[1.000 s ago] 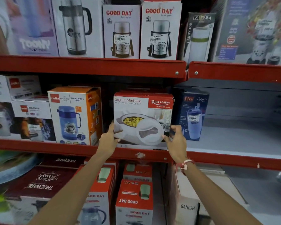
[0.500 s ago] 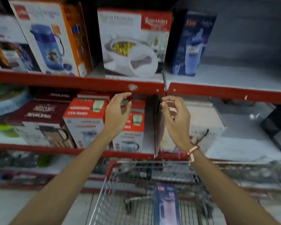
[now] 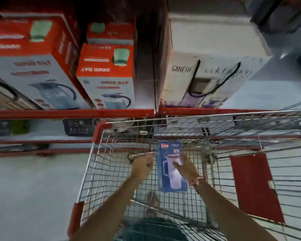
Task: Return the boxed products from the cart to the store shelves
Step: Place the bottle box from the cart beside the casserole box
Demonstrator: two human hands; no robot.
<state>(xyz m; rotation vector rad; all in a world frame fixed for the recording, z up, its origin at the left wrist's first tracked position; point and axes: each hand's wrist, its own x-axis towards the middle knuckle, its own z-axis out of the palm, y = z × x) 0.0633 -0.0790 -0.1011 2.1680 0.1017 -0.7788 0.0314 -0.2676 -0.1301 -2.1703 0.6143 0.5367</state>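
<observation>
Item: my left hand (image 3: pixel 142 165), fingers curled loosely inward, holding nothing, hovering just left of the blue box (image 3: pixel 170 166); whether its knuckles brush the box edge I cannot tell. Item: my right hand (image 3: pixel 187 168), fingers spread and slack, lying over the right side of the box face, thumb across the printed tumbler; no closed grip on it that I can see. Both forearms reach forward and down into the cart (image 3: pixel 101 134), wrists level, a red thread band (image 3: pixel 197 180) on the right wrist. Item: blue box, flat on the wire floor of the basket, long axis pointing away from me, roughly centred. Wire floor bare on both sides of it; a red flap (image 3: pixel 254 186) sits well to the right. Cart front rim stands just beside the red shelf edge (image 3: pixel 73 113). Above that edge: Good Day boxes (image 3: pixel 109 75) left, Ganesh box (image 3: pixel 214 66) right, grey shelf room right of it.
</observation>
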